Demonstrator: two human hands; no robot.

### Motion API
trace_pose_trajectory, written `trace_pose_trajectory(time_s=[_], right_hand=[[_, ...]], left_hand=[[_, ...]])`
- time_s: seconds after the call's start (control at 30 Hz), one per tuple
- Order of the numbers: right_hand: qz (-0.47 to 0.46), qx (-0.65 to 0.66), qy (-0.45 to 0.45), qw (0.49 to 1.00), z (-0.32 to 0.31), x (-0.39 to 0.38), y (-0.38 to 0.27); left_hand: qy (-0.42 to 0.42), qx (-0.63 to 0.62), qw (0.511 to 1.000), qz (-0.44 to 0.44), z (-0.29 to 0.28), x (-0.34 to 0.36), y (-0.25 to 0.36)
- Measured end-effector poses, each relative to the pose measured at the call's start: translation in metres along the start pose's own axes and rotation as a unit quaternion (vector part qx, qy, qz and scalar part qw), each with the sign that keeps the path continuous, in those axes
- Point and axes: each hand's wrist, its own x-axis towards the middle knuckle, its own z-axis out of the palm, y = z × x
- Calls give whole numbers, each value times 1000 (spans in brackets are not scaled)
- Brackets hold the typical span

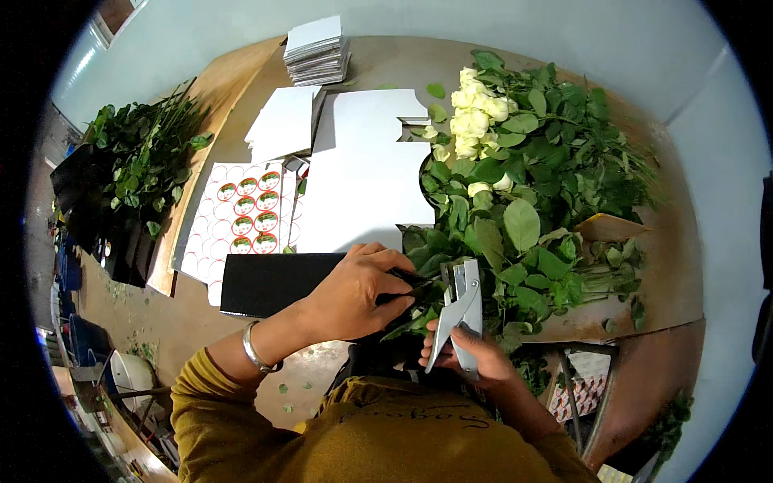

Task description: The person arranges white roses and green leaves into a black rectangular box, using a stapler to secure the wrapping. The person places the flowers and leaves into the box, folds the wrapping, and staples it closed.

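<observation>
My left hand [366, 290] grips the right end of a long black wrap [274, 282], where dark green leaves and stems poke out. Just right of it, my right hand [475, 354] is closed round a silver plier-style stapler [459, 310], held with its jaws upward beside the wrap's end. Behind the wrap lie a large white cut card [354, 177] and a sheet of round red-and-green stickers [250, 209]. Cream roses [475, 121] with leafy stems lie heaped on the right of the worktable [664, 282].
Stacked white cards [314, 52] stand at the back, with more cards [278, 121] before them. Dark-wrapped leafy bundles [141, 161] rest on a board to the left. Buckets [129, 374] stand below left. A pale wall [403, 16] bounds the back and right.
</observation>
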Motion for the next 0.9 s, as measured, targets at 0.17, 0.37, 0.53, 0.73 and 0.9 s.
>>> trace_pose_trajectory(time_s=[0.17, 0.37, 0.53, 0.73, 0.9], right_hand=[[-52, -272, 11, 961, 9, -41, -30], [-189, -772, 227, 562, 34, -49, -68], [-189, -885, 188, 382, 45, -40, -77], [-218, -945, 97, 225, 65, -28, -94], [-142, -954, 45, 261, 67, -11, -114]], left_hand=[[-5, 16, 999, 40, 3, 3, -7], [2, 20, 997, 73, 3, 12, -18], [17, -9, 995, 98, 6, 13, -26], [29, -18, 996, 87, 10, 11, -32], [45, -14, 996, 82, 8, 6, -32]])
